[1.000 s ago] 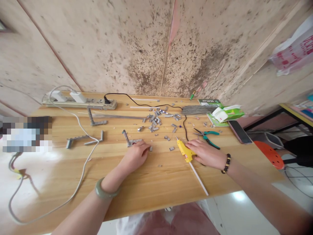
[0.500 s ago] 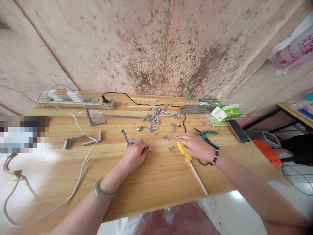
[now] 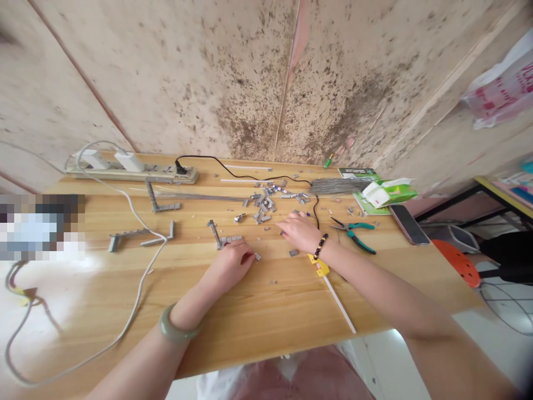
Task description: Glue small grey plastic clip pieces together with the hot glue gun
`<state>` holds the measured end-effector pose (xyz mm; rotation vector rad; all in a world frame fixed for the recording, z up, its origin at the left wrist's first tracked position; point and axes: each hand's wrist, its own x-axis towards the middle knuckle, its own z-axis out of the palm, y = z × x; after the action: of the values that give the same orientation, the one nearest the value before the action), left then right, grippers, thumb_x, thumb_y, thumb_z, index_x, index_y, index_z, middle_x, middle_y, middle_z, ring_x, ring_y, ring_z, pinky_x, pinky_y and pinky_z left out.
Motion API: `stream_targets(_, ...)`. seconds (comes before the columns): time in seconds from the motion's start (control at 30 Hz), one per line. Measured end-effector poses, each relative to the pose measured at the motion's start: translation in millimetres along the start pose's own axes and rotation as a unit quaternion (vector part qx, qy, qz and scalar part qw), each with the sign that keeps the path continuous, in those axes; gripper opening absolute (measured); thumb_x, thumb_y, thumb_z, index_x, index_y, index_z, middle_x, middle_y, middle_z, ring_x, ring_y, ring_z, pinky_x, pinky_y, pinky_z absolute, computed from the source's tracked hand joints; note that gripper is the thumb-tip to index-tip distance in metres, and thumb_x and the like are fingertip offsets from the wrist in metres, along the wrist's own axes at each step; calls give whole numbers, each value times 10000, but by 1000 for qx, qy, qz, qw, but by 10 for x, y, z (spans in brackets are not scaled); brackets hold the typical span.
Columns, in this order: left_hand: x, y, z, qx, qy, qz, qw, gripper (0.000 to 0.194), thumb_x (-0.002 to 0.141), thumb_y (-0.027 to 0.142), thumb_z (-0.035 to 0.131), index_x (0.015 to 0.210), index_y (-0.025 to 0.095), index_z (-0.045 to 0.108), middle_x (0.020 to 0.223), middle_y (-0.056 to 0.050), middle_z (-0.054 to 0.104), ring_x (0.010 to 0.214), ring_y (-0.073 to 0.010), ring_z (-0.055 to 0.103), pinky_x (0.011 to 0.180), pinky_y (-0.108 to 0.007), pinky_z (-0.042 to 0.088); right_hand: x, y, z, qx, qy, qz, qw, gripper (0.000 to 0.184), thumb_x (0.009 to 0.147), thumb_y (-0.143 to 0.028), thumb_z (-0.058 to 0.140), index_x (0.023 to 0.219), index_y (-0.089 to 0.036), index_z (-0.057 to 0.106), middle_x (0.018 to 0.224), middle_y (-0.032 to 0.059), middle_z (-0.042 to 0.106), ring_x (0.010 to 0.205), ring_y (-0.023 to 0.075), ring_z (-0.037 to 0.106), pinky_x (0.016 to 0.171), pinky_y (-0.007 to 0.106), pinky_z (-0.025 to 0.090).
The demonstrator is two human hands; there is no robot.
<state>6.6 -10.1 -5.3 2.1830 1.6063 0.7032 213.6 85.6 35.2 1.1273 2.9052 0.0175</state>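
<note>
My left hand (image 3: 234,262) rests on the table with its fingers closed in a pinch on a small grey block (image 3: 257,256), which sticks out at the fingertips. Just beyond it lies an L-shaped assembly of grey blocks (image 3: 230,240), one arm tilted up. My right hand (image 3: 300,230) reaches over loose grey pieces, its fingers stretched out and the undersides hidden. Under that wrist a yellow glue gun (image 3: 321,269) lies partly covered, a white glue stick (image 3: 339,303) running out of its back. Another grey block (image 3: 293,253) sits between the hands.
A pile of grey blocks (image 3: 263,203) lies mid-table. Teal-handled pliers (image 3: 360,236), a phone (image 3: 410,225) and a tissue pack (image 3: 393,193) are on the right. Thin metal rods (image 3: 341,185) lie behind. A power strip (image 3: 162,174) and white cable (image 3: 139,289) occupy the left.
My right hand has let go of the glue gun and moved left to the loose grey pieces. My left hand stays nearly in place; the block at its fingertips has turned slightly.
</note>
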Motion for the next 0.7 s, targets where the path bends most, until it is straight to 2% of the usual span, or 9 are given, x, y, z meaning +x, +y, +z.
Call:
stream_targets(0.13,4,3,3,-1,2,1,1000,169,807,89,534,659,164,570,719,-54,593,708,-179,563,652,-271,429,17,-21,26,3,-11,-2,1000,228,885,-146,517,1077,-193,632,968,85,688,997,233,519,830,361,305)
stream_targets(0.3,3,-14,29,0,11,3,1000,173,811,112,536,650,170,562,711,-50,586,705,-185,562,655,-284,432,110,-20,-18,16,3,1,1000,232,894,-276,566,1104,-197,625,1039,88,671,1028,252,506,838,371,322)
stream_targets(0.47,4,-20,33,-9,16,12,1000,173,803,99,538,648,176,555,705,-42,583,702,-180,560,657,-279,435,358,-47,-9,-1,21,10,1000,237,927,-185,479,1116,-197,621,1049,89,647,1022,248,500,821,362,353)
stream_targets(0.7,2,-14,12,-12,13,6,1000,173,799,95,536,647,178,551,701,-39,583,706,-178,567,661,-272,435,500,-47,52,-13,8,1,1000,185,935,-233,509,981,-135,659,1042,119,621,1037,253,479,838,370,357)
